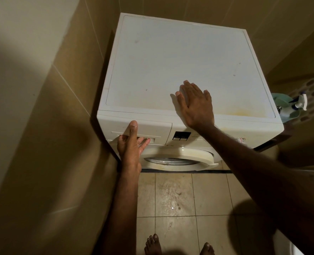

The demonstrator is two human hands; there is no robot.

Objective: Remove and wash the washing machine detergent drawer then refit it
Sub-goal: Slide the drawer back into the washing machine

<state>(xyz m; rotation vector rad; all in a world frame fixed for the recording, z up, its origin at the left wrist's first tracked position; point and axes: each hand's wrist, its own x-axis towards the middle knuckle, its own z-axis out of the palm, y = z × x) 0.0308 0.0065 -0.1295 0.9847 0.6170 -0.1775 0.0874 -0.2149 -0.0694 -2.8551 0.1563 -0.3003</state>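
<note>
One white front-loading washing machine (180, 70) fills the corner, its top under the right hand (195, 105), which lies flat with fingers spread, probably bracing the cabinet against a pull. One detergent drawer (152, 128) sits closed in the front panel, left of that hand. The left hand (131, 144) grips it, fingers hooked into the handle recess, thumb up the face. Right of the bracing hand stands one spray bottle (299, 103).
</note>
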